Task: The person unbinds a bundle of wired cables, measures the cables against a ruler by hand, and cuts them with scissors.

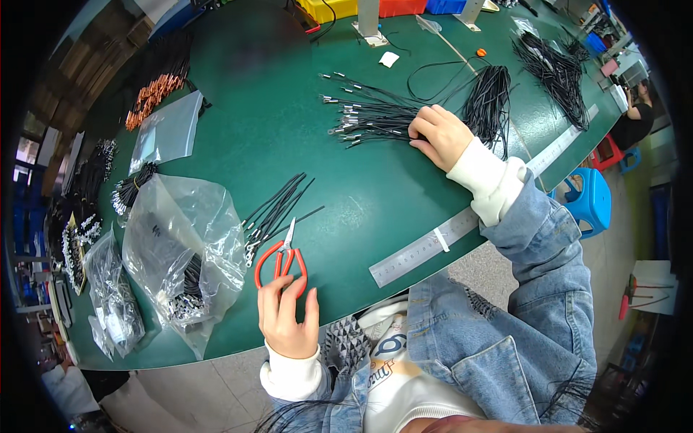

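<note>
My left hand [287, 317] rests at the near edge of the green table [253, 123], fingers on the red handles of a pair of scissors [283, 261] lying flat. Just beyond the scissors lies a small group of short black wires with metal ring ends [278, 209]. My right hand [440, 136] is stretched out over a fan of black wires with metal tips [364, 112], fingers curled on their near ends. A looped bundle of black cable [491, 101] lies right behind that hand.
Clear plastic bags with wires [180, 249] lie at the left, a flat empty bag [167, 133] farther back. A steel ruler [433, 242] is fixed along the table edge. More black wire bundles [556, 72] and copper-tipped ones [155, 90] lie around. Blue stool [588, 202] stands at right.
</note>
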{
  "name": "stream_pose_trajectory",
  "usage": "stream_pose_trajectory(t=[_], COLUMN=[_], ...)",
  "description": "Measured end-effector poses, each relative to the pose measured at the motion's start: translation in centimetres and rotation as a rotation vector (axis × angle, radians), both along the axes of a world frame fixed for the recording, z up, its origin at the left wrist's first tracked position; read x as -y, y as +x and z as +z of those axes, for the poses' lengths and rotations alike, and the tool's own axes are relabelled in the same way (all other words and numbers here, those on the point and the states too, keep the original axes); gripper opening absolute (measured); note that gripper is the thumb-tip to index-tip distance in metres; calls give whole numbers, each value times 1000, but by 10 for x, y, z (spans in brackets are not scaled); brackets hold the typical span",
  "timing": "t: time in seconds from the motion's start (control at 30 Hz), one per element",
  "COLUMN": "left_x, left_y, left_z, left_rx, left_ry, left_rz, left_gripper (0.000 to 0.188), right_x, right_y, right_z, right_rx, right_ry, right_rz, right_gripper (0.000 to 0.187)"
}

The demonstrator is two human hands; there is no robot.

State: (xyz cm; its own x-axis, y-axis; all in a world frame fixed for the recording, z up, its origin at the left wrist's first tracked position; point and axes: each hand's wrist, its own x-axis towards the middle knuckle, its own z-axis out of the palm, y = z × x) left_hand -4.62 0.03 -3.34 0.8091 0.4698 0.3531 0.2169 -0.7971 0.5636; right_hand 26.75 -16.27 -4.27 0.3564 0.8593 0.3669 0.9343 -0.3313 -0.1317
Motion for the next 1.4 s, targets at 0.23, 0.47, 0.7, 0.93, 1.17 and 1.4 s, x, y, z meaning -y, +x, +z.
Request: stream_pose_trajectory(t=[0.23,0.47,0.7,0.93,1.17,1.4], left_x=[14,27,52,54,53,48], left_y=[9,27,67,70,57,32], left_z=[5,5,7,4,-6,-8], left_rx=[20,38,97,-22,-88,-113], left_ry=[-84,-297,-1004,-1290,-1177,-877], left_rz=[-108,-212,-196,-202,-274,-276], left_gripper=[23,38,53,33,21,26], right_x=[14,26,32,42,46,41], right_y=[-19,-47,-68,-73,-78,-94], right_z=[25,43,40,40,42,30], right_rx=[-260,-522,-788,-857,-818,-819], right_ry=[9,-97,-162,-276,-384,-250], right_rz=[203,310,356,312,319,388], right_gripper=[9,14,12,13,13,10])
